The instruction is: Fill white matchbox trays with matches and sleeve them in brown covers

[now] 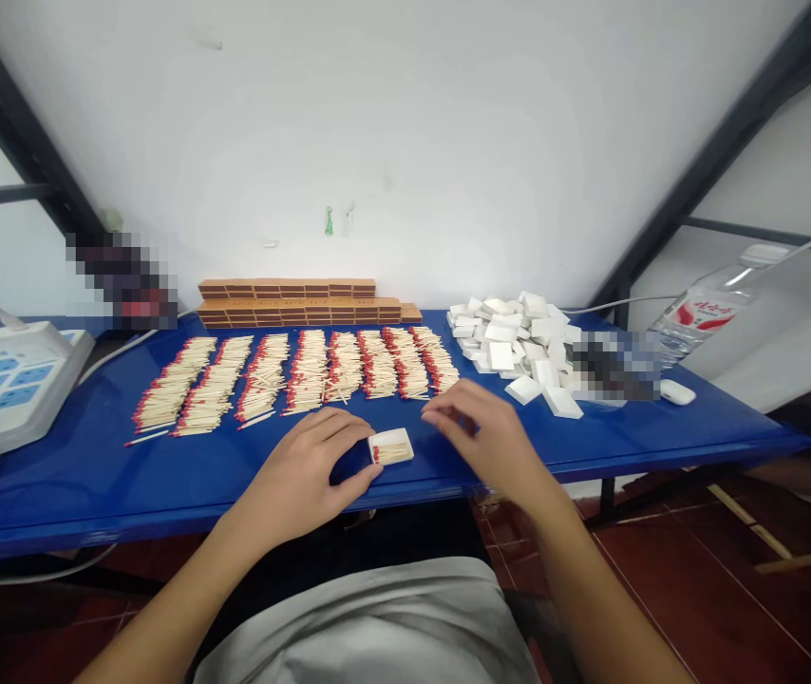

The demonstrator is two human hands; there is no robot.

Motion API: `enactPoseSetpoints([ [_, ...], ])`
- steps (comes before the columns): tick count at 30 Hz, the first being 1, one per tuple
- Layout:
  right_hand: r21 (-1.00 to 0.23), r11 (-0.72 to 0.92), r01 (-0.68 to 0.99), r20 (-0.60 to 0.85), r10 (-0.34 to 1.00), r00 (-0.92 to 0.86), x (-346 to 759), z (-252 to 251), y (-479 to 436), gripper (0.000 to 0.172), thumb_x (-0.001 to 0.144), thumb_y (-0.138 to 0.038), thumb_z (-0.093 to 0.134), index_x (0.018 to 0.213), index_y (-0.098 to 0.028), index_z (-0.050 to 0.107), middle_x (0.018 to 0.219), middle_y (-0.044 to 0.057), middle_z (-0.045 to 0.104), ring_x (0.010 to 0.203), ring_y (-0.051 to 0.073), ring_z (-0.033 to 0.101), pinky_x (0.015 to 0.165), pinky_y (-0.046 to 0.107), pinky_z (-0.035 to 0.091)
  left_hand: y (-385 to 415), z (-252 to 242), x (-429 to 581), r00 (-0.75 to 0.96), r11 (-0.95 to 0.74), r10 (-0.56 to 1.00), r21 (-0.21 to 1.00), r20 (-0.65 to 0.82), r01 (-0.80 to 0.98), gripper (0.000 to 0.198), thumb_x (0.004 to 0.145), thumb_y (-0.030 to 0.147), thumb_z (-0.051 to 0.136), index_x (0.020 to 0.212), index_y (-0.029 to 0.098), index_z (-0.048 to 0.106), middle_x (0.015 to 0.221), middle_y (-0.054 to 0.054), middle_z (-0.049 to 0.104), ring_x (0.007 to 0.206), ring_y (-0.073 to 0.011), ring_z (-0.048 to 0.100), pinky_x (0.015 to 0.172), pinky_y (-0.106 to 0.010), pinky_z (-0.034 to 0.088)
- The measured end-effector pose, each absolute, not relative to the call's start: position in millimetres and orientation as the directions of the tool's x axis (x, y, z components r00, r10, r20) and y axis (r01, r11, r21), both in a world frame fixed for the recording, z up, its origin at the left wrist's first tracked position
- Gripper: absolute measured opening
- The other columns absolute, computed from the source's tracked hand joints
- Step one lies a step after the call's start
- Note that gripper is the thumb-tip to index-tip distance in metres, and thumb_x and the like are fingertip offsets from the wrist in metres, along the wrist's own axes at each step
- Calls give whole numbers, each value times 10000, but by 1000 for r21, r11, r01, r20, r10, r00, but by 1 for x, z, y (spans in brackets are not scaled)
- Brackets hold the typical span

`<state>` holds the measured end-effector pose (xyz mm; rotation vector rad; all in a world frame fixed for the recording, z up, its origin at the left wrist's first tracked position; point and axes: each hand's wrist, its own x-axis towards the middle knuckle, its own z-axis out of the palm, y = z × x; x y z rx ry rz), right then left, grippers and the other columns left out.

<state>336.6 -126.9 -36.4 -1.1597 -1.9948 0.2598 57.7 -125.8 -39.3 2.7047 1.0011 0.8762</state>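
Observation:
A small white tray point(406, 437) with several red-tipped matches inside lies on the blue table near its front edge. My left hand point(312, 465) holds the tray's left end between thumb and fingers. To the right of the tray, my right hand point(480, 432) hovers beside the rightmost match pile, its thumb and forefinger close together; whether a match is between them is too small to tell. Several rows of loose matches point(307, 372) lie behind my hands, their red heads mostly to the left.
Stacked brown matchboxes point(298, 311) stand along the wall. A heap of white trays point(501, 332) lies at the back right, near a water bottle point(697, 309) and a white mouse point(677, 392). A power strip point(10, 389) sits on the table's left end.

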Motion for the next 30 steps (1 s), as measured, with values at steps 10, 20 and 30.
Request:
enactPoseSetpoints([
  [10,-443,428,788,482,855,-193,399,-55,-100,223,1057,-376,558,1099,-276,752,1068,97,702,1045,311,635,908,486,522,-126,-40,57,605,-765,639,312,475,563,261,1012,348,674,1240,225,700,1228,-101,741,1168,-277,676,1060,-467,543],
  [20,-493,398,774,438,882,-175,397,-54,-100,180,1044,-391,588,968,-258,683,1031,83,661,975,280,621,884,443,517,-126,-39,58,604,-765,638,302,478,568,250,1013,344,672,1231,225,699,1231,-100,740,1163,-274,680,1059,-464,544],
  [30,-508,398,764,417,889,-187,397,-54,-98,150,1037,-354,592,962,-255,675,1024,78,653,1009,285,611,915,452,504,-125,-40,57,603,-761,643,306,472,572,254,1016,357,667,1234,230,696,1236,-97,738,1168,-275,679,1063,-461,540],
])
